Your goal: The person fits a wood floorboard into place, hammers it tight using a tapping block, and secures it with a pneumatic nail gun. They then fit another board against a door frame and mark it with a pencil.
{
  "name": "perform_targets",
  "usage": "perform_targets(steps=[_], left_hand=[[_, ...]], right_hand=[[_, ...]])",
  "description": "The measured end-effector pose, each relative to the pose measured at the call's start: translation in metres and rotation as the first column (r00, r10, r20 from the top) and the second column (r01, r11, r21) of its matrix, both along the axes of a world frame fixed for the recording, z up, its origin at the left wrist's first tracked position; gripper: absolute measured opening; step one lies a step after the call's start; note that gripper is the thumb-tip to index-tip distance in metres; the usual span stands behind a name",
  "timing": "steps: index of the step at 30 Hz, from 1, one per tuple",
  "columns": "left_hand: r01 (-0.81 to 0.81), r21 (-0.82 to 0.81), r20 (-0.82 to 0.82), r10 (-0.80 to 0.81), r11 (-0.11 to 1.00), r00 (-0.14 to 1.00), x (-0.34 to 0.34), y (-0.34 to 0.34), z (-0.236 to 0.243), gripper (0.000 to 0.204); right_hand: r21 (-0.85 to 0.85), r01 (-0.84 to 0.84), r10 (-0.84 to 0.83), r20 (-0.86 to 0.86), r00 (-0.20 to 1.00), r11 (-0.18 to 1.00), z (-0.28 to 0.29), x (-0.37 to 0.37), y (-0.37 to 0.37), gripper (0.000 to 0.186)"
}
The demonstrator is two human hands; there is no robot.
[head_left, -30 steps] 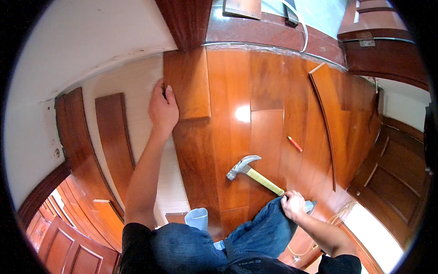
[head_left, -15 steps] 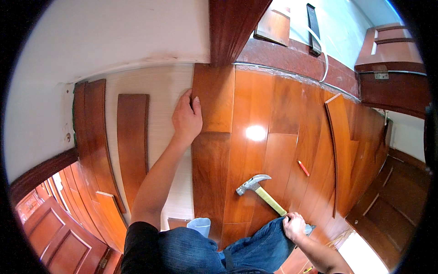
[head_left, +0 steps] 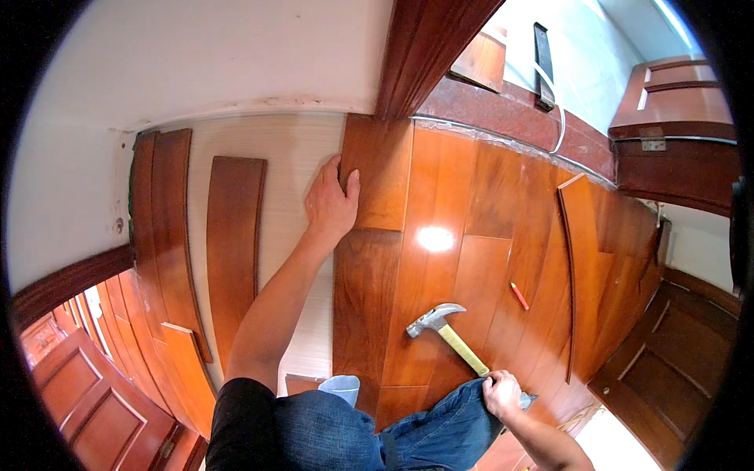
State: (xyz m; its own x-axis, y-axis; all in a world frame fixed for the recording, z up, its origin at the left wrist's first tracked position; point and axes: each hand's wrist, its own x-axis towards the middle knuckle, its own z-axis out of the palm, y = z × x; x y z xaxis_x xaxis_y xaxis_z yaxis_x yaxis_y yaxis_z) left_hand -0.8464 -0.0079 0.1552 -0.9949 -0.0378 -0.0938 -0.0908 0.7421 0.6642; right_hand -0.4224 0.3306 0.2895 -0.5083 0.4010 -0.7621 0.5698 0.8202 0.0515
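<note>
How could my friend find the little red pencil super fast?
Start with the shiny orange-brown plank floor, then find the hammer in the right hand. Between the hammer's head and the long raised board lies the pencil. It's small, thin and bright red, unlike the brown wood around it.

Short black sleeve [head_left: 245, 428] — blue denim trousers [head_left: 322, 432], dark strap [head_left: 390, 449] in front

From the wearer's head, behind and above the claw hammer [head_left: 459, 346], a fisheye view looks down at close range. It faces the plank floor [head_left: 432, 271] around the hammer and the doorpost [head_left: 428, 55] beyond.
</note>
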Motion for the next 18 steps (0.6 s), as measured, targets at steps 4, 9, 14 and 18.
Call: perform_targets(steps=[4, 9, 14, 18], left_hand=[[0.001, -0.002, 0.015, -0.001, 1.0, 1.0, 0.0004, 0.0002, -0.0018, 0.05], [0.007, 0.018, 0.005, -0.007, 1.0, 1.0, 0.0015, 0.0002, -0.0005, 0.051], [0.008, 0.022, -0.042, -0.007, 1.0, 0.999, 0.0035, -0.0027, -0.0056, 0.049], [0.026, 0.05, -0.055, -0.023, 0.998, 0.998, 0.0077, -0.0043, -0.0016, 0.048]], right_hand=[[0.001, 0.001, -0.001, -0.005, 1.0, 1.0, 0.0, 0.0012, 0.0006, 0.03], [0.008, -0.011, 0.011, -0.005, 1.0, 1.0, -0.0003, 0.0029, 0.0008, 0.031], [0.011, -0.012, 0.012, -0.024, 1.0, 1.0, -0.0017, 0.0064, 0.002, 0.03], [0.002, -0.005, 0.005, -0.039, 0.999, 1.0, -0.0009, 0.0069, 0.0021, 0.029]])
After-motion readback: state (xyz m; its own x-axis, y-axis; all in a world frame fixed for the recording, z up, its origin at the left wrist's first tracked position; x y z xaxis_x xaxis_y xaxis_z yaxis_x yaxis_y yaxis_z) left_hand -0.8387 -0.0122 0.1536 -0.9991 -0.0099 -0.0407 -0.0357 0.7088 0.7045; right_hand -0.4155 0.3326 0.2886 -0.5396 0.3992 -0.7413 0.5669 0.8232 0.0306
